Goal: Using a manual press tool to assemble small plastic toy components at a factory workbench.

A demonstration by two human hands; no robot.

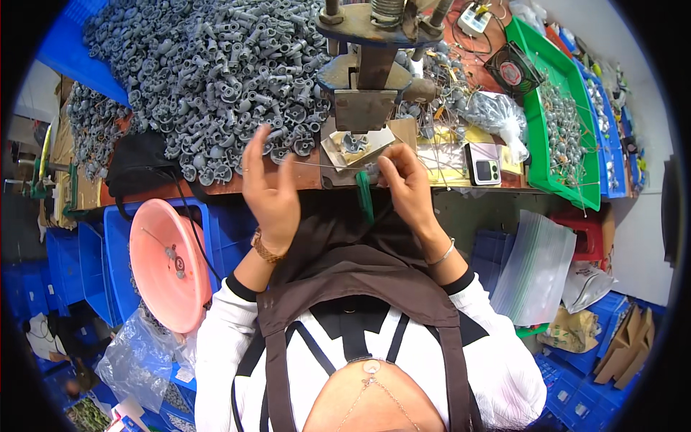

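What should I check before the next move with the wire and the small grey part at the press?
1. Right hand grips the small grey part: ok, fingertips pinch it.
2. Thin wire runs between both hands: ok, it looks taut.
3. Left hand holds the wire end: cannot tell, fingers are spread and the contact is hidden.
4. Press is clear of fingers: ok, both hands are at the bench edge below it.
5. Supply of grey parts: ok, a big pile lies on the left.
6. Pink bowl within reach: ok, beside the left forearm.
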